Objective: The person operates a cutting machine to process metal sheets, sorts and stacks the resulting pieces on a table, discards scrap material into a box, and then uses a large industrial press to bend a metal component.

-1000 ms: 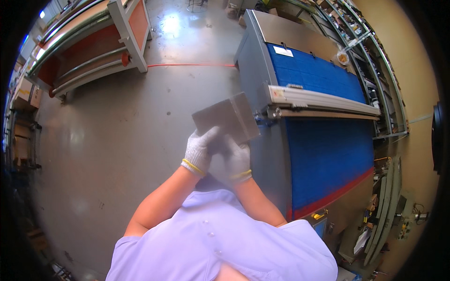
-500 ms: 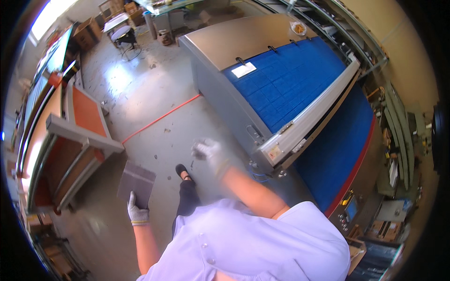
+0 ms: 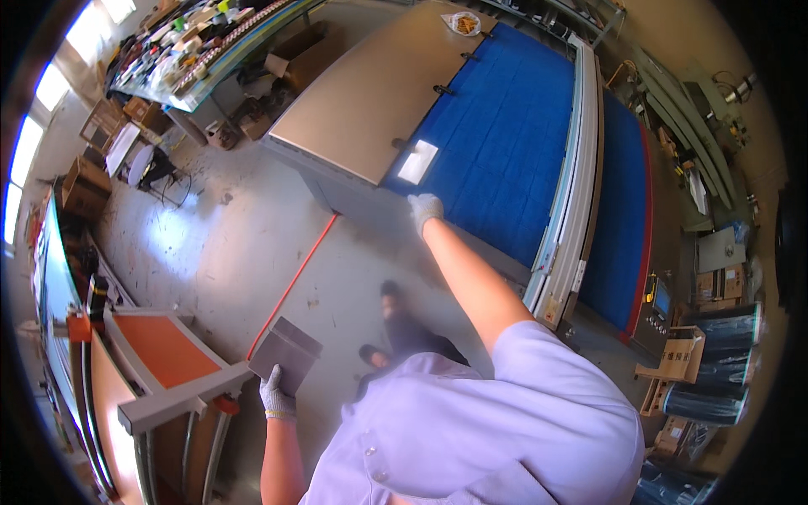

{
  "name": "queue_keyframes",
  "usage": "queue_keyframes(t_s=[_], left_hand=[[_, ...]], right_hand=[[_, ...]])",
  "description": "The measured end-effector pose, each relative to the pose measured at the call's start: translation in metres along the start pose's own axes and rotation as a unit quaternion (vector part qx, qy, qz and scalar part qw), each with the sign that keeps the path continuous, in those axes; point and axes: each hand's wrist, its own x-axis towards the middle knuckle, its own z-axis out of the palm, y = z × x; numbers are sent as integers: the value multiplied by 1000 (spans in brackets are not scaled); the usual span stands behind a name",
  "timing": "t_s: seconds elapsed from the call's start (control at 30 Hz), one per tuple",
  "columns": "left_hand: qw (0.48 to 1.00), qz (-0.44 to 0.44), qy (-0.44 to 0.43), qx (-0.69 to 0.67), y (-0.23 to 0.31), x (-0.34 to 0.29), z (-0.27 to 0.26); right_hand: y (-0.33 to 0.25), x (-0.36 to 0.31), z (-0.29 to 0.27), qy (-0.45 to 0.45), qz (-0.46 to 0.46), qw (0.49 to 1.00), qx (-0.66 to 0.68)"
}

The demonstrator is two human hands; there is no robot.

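Your left hand (image 3: 276,394): closed on a dark grey, flat rectangular slab (image 3: 284,352) by its near edge, thumb across the upper face. Slab held out to your left, above the floor, well apart from the machine.

Your right hand (image 3: 426,209): arm stretched forward, white glove at the left edge of the blue cloth-covered bed (image 3: 505,126). Cannot tell whether the fingers touch that edge, or how wide they are.

Key relation: a white rectangular card (image 3: 418,162) lies on the bed near its left edge, beside the near corner of the brown flat board (image 3: 362,93). From your right hand, it lies just ahead and slightly left, with a narrow gap showing. Its long axis runs away from you, leaning right at the far end. Right hand nearer; left hand well back.
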Motion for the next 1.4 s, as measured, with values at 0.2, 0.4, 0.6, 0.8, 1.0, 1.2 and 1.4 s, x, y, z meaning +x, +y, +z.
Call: queue_keyframes(t_s=[0.2,0.4,0.6,0.8,1.0,1.2,1.4], left_hand=[[999,27,21,-6,49,71,66],[996,-10,85,-34,65,121,103],[997,-64,34,-21,93,191,135],[990,-81,-92,72,120,277,188],[932,-154,-285,162,116,315,298],[799,-244,-505,215,78,274,392],[695,-321,-593,250,-12,169,420]], right_hand=[[-124,18,32,152,170,963,-145],[-128,55,78,328,228,898,-184],[-133,68,89,368,247,887,-130],[-91,60,55,234,151,958,67],[-121,-64,-36,316,-77,946,-5],[-122,-203,-118,472,-299,783,-274],[-83,-350,-172,500,-142,821,-237]])
